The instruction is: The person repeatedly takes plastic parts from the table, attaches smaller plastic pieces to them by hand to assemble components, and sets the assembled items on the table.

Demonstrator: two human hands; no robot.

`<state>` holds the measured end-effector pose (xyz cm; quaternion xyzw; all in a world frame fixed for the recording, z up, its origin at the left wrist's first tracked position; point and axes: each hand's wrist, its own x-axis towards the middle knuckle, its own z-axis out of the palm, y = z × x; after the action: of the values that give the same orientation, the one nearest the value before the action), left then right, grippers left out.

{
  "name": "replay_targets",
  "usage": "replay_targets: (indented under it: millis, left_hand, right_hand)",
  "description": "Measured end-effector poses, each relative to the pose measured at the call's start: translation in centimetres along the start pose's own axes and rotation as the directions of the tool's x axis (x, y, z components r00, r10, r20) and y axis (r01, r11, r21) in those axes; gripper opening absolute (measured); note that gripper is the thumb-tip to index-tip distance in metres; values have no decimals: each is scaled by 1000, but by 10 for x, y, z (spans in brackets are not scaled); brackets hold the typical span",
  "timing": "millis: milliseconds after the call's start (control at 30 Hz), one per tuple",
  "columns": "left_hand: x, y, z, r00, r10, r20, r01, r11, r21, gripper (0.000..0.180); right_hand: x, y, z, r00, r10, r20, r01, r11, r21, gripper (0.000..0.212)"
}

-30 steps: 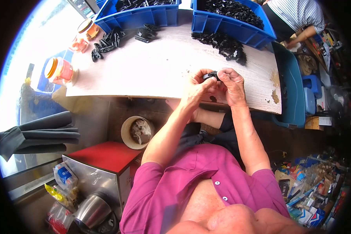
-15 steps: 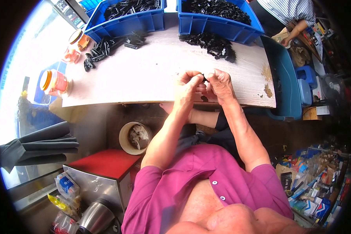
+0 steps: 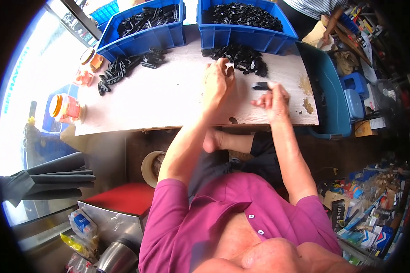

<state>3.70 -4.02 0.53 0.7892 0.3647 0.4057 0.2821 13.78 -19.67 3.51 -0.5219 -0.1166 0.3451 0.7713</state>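
My right hand [image 3: 278,102] is above the right part of the table, its thumb and forefinger closed on a slim, dark, elongated plastic part [image 3: 260,86]. The other fingers of that hand are loosely curled. My left hand [image 3: 218,82] reaches forward to the near edge of a heap of small black plastic pieces [image 3: 246,60]. Its fingers bend down there, and whether they grip a piece is hidden. To the left on the table lies a loose group of longer black plastic parts [image 3: 118,69].
Two blue bins, one holding long black parts [image 3: 143,38] and one small pieces [image 3: 246,38], stand at the table's far side. Orange-lidded jars [image 3: 66,109] line the left edge. A teal tub [image 3: 335,104] adjoins the right edge. Another person's hand [image 3: 327,36] shows at upper right.
My hands have parted from a shared hold on a small black thing. The left has moved forward to the heap; the right has moved right with the dark part. The view has shifted slightly.
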Motion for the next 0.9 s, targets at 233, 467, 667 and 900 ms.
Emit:
replay_targets:
  millis: [233,467,667,900]
  left_hand:
    - [15,1,22,947,291,136,-320,898,303,18]
    - [-1,-12,13,954,282,-100,-276,959,70,12]
    - [-42,14,-15,932,276,-234,-311,942,-127,20]
    - [-60,28,-31,913,342,-222,-381,910,-162,22]
  right_hand:
    - [42,-66,-74,872,-124,-473,102,992,-71,38]
    - [32,-34,-53,981,9,-196,-28,995,-95,23]
    - [17,-8,-14,975,119,187,-98,988,-120,24]
    - [8,2,12,926,139,350,-62,973,-224,25]
